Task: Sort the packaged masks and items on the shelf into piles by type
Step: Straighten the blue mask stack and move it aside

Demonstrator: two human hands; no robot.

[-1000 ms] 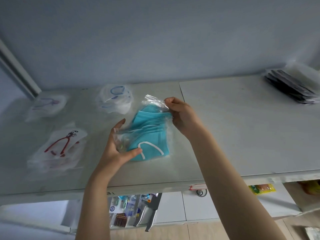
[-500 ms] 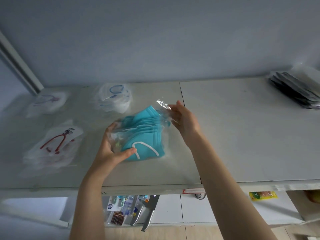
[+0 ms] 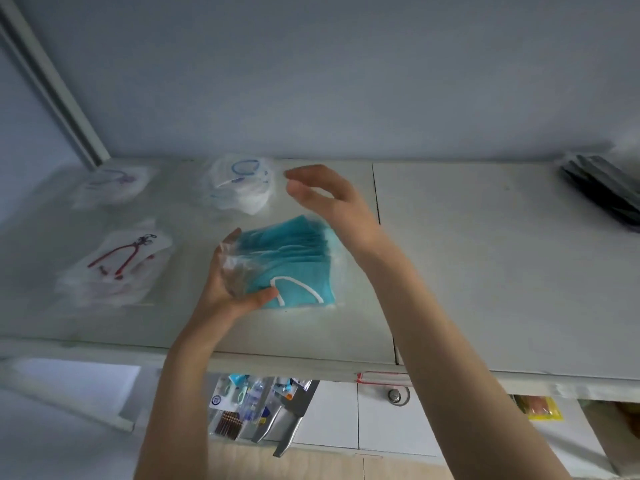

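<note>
A pile of teal masks in clear wrappers lies in the middle of the white shelf. My left hand grips the pile's left end, thumb on top. My right hand hovers above the pile's far edge, fingers spread and pointing left, holding nothing. A pile of white masks with blue loops sits just behind. White packets with red straps lie to the left, and a pale packet pile at the far left back. Black packaged masks are stacked at the far right.
A grey wall rises right behind the shelf, with a slanted white frame bar at the left. Below the shelf's front edge are white drawers with a round knob, hanging small packaged goods and a yellow packet.
My right hand let go of the teal pack's wrapper and rose toward the back left, now open. My left hand kept hold of the teal pile.
</note>
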